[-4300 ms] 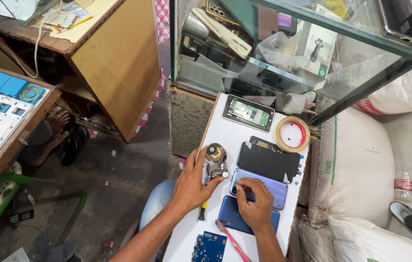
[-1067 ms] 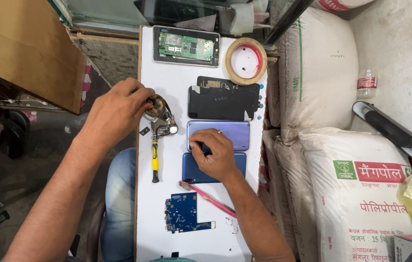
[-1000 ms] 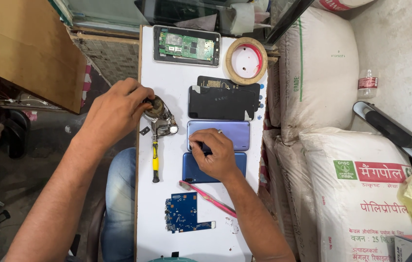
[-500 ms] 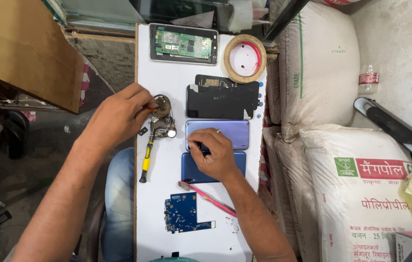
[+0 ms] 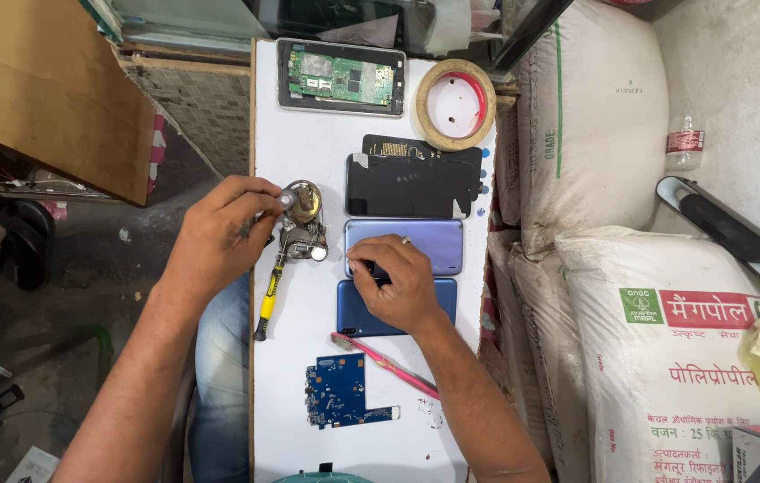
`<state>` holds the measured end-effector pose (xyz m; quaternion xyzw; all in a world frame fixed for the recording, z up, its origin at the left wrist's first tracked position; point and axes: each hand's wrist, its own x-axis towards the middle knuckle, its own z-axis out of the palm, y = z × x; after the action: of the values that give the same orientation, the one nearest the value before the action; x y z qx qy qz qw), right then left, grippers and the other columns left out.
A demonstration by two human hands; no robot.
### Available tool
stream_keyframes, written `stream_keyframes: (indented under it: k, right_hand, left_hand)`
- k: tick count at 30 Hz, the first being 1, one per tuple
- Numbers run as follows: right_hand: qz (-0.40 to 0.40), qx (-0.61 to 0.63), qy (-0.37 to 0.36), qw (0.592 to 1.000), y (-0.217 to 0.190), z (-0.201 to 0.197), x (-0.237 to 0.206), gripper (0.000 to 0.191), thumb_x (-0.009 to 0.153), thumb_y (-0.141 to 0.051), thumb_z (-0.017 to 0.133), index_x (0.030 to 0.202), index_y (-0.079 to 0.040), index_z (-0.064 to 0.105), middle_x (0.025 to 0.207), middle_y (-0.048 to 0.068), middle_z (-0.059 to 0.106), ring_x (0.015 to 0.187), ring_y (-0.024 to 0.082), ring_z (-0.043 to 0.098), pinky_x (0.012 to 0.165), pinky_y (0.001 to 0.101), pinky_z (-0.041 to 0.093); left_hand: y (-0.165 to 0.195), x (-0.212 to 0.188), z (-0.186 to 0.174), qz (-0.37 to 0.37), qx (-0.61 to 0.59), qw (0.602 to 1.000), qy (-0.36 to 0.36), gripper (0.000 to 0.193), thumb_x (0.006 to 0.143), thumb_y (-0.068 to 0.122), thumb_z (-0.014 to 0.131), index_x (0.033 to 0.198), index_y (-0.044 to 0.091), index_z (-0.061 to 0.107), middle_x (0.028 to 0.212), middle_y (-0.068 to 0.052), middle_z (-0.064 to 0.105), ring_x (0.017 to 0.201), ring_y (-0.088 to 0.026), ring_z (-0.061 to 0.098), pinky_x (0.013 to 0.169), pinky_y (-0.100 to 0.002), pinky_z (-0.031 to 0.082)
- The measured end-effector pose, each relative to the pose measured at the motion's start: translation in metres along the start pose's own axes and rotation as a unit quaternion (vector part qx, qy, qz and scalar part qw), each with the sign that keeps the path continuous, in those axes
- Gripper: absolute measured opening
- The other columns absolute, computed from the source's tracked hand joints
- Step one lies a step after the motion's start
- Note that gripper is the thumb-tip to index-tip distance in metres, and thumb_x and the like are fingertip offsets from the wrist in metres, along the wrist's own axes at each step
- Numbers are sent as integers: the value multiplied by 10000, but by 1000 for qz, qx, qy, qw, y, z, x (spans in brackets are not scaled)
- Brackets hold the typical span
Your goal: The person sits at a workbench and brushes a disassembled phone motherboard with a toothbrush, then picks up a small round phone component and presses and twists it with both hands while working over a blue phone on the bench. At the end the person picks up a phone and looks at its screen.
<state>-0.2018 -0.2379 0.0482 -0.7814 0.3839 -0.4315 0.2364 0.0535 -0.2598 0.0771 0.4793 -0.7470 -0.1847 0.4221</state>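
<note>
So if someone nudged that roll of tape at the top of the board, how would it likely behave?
The tape roll lies flat on its side on the white board, so it would probably slide rather than roll. It looks like a thin cardboard ring with little tape left, so likely light. It sits at the board's right edge and could perhaps slip off.

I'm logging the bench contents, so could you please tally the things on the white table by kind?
Phone shells and screen: 3 (black screen panel, purple back cover, blue phone)
Circuit boards: 2 (green board, blue board)
Tape rolls: 1
Screwdrivers: 1
Pink sticks: 1
Total: 8
</note>
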Motion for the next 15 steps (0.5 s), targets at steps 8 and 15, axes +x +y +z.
stream_keyframes:
  k: [8,15]
  right_hand:
    - [-1,-4,1,1000,1,1,-2,126,873,5,754,971,-56,703,951,72,744,817,171,715,716,286,563]
    - [4,-4,-2,1000,1,1,-1,125,871,10,750,967,-56,704,946,74,746,815,170,718,710,287,564]
  left_hand:
    - [0,-8,6,-5,10,999,30,187,813,-92,778,956,9,713,1138,-82,694,972,-223,732,795,-298,615]
    - [4,-24,23,-48,15,991,120,165,844,-91,794,959,7,727,1121,-104,706,943,-205,740,785,-288,614]
